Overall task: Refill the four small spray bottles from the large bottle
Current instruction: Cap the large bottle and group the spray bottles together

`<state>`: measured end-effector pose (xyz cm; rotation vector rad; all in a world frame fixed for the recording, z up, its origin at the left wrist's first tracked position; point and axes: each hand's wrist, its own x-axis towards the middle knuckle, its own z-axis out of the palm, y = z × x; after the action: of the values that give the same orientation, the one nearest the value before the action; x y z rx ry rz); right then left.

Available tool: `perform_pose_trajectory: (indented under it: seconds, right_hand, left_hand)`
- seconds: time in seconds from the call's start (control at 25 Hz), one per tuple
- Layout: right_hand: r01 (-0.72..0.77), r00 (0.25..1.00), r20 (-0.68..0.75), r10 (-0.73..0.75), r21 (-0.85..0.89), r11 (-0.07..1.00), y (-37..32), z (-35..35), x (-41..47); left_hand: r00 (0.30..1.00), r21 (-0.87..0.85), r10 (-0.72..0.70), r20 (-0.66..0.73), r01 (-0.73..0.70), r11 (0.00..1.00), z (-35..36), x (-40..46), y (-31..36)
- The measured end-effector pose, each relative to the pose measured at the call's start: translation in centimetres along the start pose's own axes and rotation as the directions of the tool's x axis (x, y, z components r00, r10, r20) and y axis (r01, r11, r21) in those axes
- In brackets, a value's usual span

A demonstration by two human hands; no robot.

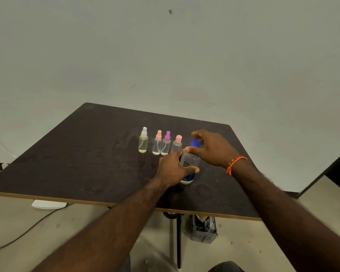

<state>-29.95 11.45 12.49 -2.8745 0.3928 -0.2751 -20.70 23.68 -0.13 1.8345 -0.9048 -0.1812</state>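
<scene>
Head view: a dark brown square worktop [77, 154] with a pale edge band stands before a plain off-white wall [165, 55].
Large bottle: a clear plastic large bottle with a blue cap and a blue-and-white label [189, 163] stands on the worktop, near its front right part, tilted slightly toward the right.
Left hand: the left hand [173, 169] grips the body of the large bottle, fingers behind it and thumb across the label.
Right hand: the right hand [210, 148] hovers over the blue cap with fingers curled round it; whether they actually touch the cap I cannot tell. An orange cord bracelet [235, 163] sits on that wrist.
Small spray bottles: four stand upright in a row just behind the large bottle, left to right a yellowish bottle with a white sprayer [143, 141], a clear one with a pink sprayer [157, 143], a clear one with a purple sprayer [165, 143] touching it, and a clear one with a pink cap [177, 144].
In the way: the left hand and the large bottle hide the base of the pink-capped bottle.
Under the worktop: a grey perforated plastic basket [204, 230] stands on the floor beside a black table leg [178, 242]; a white flat block [47, 205] and a dark cable [28, 230] lie at left.
</scene>
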Motion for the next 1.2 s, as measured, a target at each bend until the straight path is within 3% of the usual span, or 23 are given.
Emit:
perform_pose_trajectory:
  seconds: [0.12, 0.28, 0.44, 0.56, 0.64, 0.76, 1.0, 1.2]
  right_hand:
    - [0.061, 0.996, -0.067, -0.060, 0.008, 0.998, 0.2, 0.2, -0.1]
    - [-0.028, 0.987, -0.161, 0.025, -0.021, 0.999, 0.2, 0.6, 0.4]
    - [-0.100, 0.992, -0.092, 0.092, -0.086, 0.991, 0.2, 1.7, 0.2]
    - [-0.111, 0.994, -0.004, 0.112, 0.066, 0.992, 0.9, 2.9, -1.3]
    - [-0.038, 0.997, -0.057, 0.049, 0.189, 0.981, 1.2, 2.9, -1.9]
    - [0.057, 0.992, -0.123, -0.035, 0.184, 0.981, 1.1, 1.8, -1.5]
    - [-0.070, 0.968, -0.218, 0.126, 0.249, 0.966, 0.7, 1.8, -0.9]
    - [-0.121, 0.992, 0.039, 0.118, 0.541, 0.832, 2.5, 5.6, -4.1]
  left_hand:
    - [1.000, 0.010, 0.006, 0.008, -0.006, 1.000, 0.1, 0.0, -0.2]
    - [1.000, 0.015, 0.002, 0.003, -0.002, 1.000, 0.0, -0.1, 0.0]
    - [1.000, 0.011, -0.013, 0.012, 0.013, 1.000, -0.1, -0.1, 0.2]
    - [1.000, -0.019, -0.011, 0.028, 0.012, 1.000, -0.1, -0.1, 0.0]
    - [0.999, -0.011, -0.013, 0.034, 0.013, 1.000, -0.2, 0.0, -0.1]
    - [0.999, 0.010, -0.027, 0.026, 0.026, 1.000, -0.1, 0.0, -0.2]
    - [0.999, 0.032, -0.037, 0.030, 0.036, 0.999, -0.2, -0.1, 0.3]
    - [0.991, 0.069, -0.038, 0.130, 0.029, 0.997, -0.8, -0.8, -0.9]
